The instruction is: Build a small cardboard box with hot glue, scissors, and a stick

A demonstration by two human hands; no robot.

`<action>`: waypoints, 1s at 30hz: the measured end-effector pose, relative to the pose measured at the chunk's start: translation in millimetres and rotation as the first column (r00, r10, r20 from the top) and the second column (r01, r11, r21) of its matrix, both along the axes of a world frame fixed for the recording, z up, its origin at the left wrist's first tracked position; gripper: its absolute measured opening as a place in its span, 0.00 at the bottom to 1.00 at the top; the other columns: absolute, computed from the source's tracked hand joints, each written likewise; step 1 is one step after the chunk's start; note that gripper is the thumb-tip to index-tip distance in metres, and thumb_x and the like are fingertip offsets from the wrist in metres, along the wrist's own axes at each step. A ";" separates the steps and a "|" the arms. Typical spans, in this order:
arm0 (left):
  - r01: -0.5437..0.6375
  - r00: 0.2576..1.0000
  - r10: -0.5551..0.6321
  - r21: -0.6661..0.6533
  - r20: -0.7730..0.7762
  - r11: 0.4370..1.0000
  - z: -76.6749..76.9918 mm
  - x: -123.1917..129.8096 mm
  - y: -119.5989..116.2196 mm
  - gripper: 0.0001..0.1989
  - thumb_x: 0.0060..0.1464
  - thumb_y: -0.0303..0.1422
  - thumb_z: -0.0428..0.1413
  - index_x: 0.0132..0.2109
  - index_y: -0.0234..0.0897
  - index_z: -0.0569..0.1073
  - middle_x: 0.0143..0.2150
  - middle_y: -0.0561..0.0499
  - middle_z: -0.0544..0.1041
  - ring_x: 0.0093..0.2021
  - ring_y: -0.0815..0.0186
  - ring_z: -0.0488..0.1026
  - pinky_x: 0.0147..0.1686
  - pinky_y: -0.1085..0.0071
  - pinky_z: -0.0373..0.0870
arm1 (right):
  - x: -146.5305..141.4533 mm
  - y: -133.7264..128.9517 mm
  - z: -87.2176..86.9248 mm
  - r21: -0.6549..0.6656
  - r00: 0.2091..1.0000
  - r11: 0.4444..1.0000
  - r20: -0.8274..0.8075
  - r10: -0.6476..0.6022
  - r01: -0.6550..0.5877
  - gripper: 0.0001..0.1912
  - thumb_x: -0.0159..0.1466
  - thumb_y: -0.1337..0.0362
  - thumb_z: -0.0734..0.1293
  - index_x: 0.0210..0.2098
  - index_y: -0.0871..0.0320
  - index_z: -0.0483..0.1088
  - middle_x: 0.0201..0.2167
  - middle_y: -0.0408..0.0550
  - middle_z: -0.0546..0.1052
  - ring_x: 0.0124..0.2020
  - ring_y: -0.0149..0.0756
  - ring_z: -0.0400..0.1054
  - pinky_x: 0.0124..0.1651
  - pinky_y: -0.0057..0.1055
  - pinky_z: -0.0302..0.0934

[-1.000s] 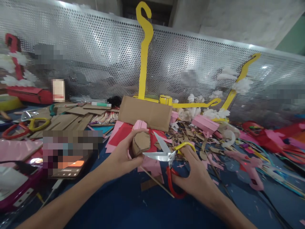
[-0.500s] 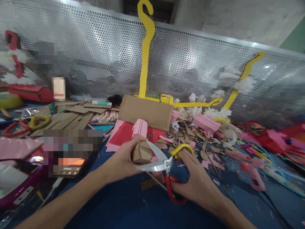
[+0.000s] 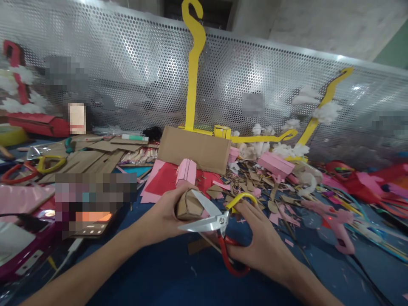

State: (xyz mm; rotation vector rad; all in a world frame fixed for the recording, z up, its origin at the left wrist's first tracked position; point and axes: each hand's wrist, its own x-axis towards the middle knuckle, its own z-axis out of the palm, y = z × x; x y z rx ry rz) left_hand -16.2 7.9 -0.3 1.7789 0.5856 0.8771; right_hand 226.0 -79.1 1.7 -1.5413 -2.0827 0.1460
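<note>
A perforated metal panel (image 3: 140, 76) backs a blue table (image 3: 153, 276), where a tall yellow hook (image 3: 193, 80) rises behind a brown sheet (image 3: 195, 149). At center, 2 hands work close together: the left hand (image 3: 162, 212) is wrapped around a cardboard block (image 3: 188, 206), while the right hand (image 3: 263, 238) is curled on the 2 handles of a pair of scissors (image 3: 222, 220), fingers at the yellow loop and thumb at the red. The blades spread wide toward the block, the upper tip overlapping it (whether steel meets cardboard cannot be told from this angle). A pink glue gun (image 3: 331, 221) lies on the table well to the right. A pink box (image 3: 187, 171) shows just beyond the block, and small scraps (image 3: 255, 178) litter the table behind the scissors.
</note>
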 end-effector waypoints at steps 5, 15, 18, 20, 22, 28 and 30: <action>-0.015 0.998 0.017 0.041 -0.056 0.999 -0.1 -0.9 1.1 0.27 0.49 0.38 0.71 0.53 0.39 0.71 0.47 0.47 0.75 0.45 0.59 0.76 0.43 0.66 0.75 | 1.0 -0.6 -2.7 0.018 1.000 1.000 -0.002 0.005 -0.005 0.18 0.52 0.69 0.71 0.41 0.54 0.67 0.41 0.47 0.74 0.43 0.46 0.68 0.46 0.41 0.63; -0.042 0.992 0.050 0.074 -0.115 0.996 -1.1 -3.7 2.9 0.25 0.50 0.36 0.69 0.53 0.40 0.71 0.43 0.50 0.77 0.41 0.61 0.75 0.41 0.66 0.72 | 10.0 5.7 -11.0 -0.007 0.999 1.000 -0.034 0.022 -0.022 0.11 0.56 0.72 0.67 0.38 0.54 0.67 0.39 0.46 0.76 0.42 0.43 0.70 0.43 0.36 0.63; -0.057 0.991 0.062 0.044 -0.122 0.997 0.5 -2.5 2.1 0.25 0.50 0.35 0.69 0.53 0.41 0.70 0.44 0.50 0.77 0.42 0.61 0.75 0.41 0.66 0.71 | 11.0 6.5 -11.7 -0.022 0.999 1.000 -0.040 0.017 -0.018 0.09 0.58 0.71 0.67 0.36 0.54 0.66 0.36 0.44 0.75 0.38 0.40 0.69 0.41 0.34 0.62; -0.072 0.987 0.075 0.025 -0.141 0.997 2.7 -1.9 1.2 0.24 0.51 0.34 0.69 0.53 0.42 0.70 0.44 0.51 0.77 0.42 0.61 0.75 0.42 0.66 0.71 | 11.3 7.0 -12.4 -0.027 0.999 1.000 -0.043 0.006 -0.007 0.07 0.59 0.71 0.67 0.34 0.53 0.64 0.32 0.42 0.74 0.34 0.38 0.68 0.38 0.32 0.60; -0.073 0.984 0.071 -0.005 -0.160 0.997 4.3 -1.6 0.6 0.23 0.52 0.36 0.68 0.52 0.42 0.70 0.43 0.52 0.76 0.43 0.61 0.74 0.43 0.66 0.70 | 11.6 7.7 -13.4 -0.037 0.999 0.999 -0.048 -0.019 0.017 0.07 0.61 0.70 0.66 0.32 0.53 0.63 0.30 0.41 0.73 0.32 0.36 0.67 0.35 0.31 0.58; -0.018 0.994 0.048 -0.296 0.094 0.955 -7.1 -5.5 6.9 0.25 0.56 0.31 0.61 0.60 0.46 0.65 0.44 0.53 0.72 0.40 0.64 0.70 0.38 0.69 0.69 | 14.1 11.6 -15.7 -0.013 0.979 0.992 -0.161 -0.128 0.127 0.04 0.60 0.69 0.65 0.34 0.53 0.66 0.31 0.43 0.75 0.31 0.37 0.68 0.35 0.30 0.59; 0.080 0.975 0.017 -0.426 0.221 0.901 -10.1 -6.4 10.2 0.27 0.52 0.26 0.58 0.59 0.46 0.67 0.42 0.53 0.72 0.38 0.65 0.70 0.37 0.69 0.69 | 15.9 13.9 -15.6 0.041 0.973 0.985 -0.172 -0.155 0.165 0.03 0.61 0.67 0.65 0.34 0.53 0.65 0.31 0.44 0.74 0.31 0.37 0.68 0.34 0.30 0.60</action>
